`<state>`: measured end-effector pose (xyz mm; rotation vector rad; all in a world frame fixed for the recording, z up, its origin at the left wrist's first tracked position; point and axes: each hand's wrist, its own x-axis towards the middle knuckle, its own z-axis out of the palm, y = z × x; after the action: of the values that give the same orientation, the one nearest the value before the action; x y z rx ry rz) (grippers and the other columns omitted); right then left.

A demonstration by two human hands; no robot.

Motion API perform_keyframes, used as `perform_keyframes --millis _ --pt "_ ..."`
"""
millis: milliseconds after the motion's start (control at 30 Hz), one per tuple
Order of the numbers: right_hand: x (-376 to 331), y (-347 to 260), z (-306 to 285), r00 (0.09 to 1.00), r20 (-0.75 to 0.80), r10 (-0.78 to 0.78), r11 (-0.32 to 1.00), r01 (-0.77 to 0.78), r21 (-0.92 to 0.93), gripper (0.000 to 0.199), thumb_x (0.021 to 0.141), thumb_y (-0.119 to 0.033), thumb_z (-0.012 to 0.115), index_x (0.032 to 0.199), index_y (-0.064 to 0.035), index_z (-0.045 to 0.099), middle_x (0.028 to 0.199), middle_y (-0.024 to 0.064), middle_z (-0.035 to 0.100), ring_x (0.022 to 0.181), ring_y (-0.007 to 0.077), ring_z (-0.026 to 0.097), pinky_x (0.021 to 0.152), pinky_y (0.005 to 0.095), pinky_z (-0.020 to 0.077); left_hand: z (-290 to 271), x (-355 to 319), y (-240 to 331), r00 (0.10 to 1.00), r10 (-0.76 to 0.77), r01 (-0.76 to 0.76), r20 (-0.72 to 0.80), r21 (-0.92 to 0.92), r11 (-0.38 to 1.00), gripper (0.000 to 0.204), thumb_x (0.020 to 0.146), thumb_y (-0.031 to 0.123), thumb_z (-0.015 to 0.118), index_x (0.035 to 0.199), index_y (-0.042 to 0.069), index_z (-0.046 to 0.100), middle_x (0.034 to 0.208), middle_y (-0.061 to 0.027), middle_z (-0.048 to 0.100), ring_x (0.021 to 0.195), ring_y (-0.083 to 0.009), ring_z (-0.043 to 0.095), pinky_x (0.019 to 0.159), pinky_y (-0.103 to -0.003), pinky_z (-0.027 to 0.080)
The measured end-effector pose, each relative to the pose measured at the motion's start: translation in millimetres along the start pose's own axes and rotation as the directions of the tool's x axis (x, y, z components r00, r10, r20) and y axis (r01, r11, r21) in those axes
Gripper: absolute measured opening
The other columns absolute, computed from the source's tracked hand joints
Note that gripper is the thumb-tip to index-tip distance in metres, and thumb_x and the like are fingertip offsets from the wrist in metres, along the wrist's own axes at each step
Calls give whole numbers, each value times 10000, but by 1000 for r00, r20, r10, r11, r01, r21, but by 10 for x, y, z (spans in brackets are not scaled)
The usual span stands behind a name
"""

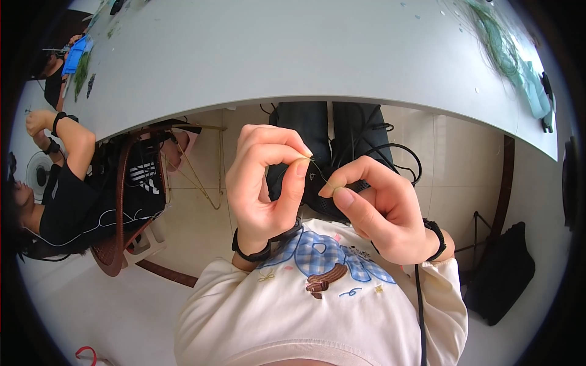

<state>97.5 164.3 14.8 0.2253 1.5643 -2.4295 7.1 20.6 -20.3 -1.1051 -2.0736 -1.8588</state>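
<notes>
In front of my chest, off the near edge of the table, my left hand (265, 180) pinches a fine thread-like strand (321, 172) between thumb and index finger. The strand looks dark greenish and runs a short way across to my right hand (387, 213). There the thumb and index fingertip press together on its other end, slightly lower than the left. A tiny dark spot shows at the left fingertips, too small to make out. Both wrists wear black bands.
The white table (293, 55) curves ahead, with a green thread bundle (497, 46) and a pale blue-green plastic bag (531, 91) at its right. Leftward, a person in black (91, 195) sits on a brown-framed chair (119, 207). Black cables (400, 149) hang near my legs.
</notes>
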Motion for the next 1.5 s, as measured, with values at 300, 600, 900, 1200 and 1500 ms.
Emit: perform_keyframes --millis 300,600,900,1200,1500 --pt "50 67 36 796 158 -584 491 502 -712 151 704 48 584 834 -13 539 473 35 451 368 151 448 348 264 341 -3 4 -1 1000 15 -15 26 -6 1000 110 672 -62 565 728 20 520 772 -78 569 710 -189 474 641 -271 372" --pt "97 -52 -18 740 115 -663 429 501 -752 150 663 101 569 787 19 556 558 51 535 381 98 467 355 210 343 -13 -5 19 995 37 -36 90 -19 999 142 645 -79 575 724 27 524 777 -72 575 692 -197 478 631 -273 373" --pt "166 -33 -69 759 11 -650 499 439 -747 88 723 99 556 787 38 551 514 8 495 369 10 356 359 179 216 -30 2 31 987 87 -81 135 -52 995 167 620 -81 592 728 28 526 773 -72 573 680 -203 475 614 -274 379" --pt "220 5 -101 829 -35 -557 621 388 -681 38 754 41 567 785 23 555 461 -15 430 378 3 308 370 189 183 -31 11 0 976 198 -192 86 -81 978 140 633 -47 597 724 32 526 747 -75 573 648 -188 449 588 -283 363" --pt "360 43 -205 989 39 -144 968 149 -199 85 798 -99 565 784 -15 565 452 -66 398 426 6 285 408 192 203 -12 32 35 957 285 -281 55 -69 957 143 633 -24 613 731 35 528 766 -69 579 653 -190 421 573 -297 349"
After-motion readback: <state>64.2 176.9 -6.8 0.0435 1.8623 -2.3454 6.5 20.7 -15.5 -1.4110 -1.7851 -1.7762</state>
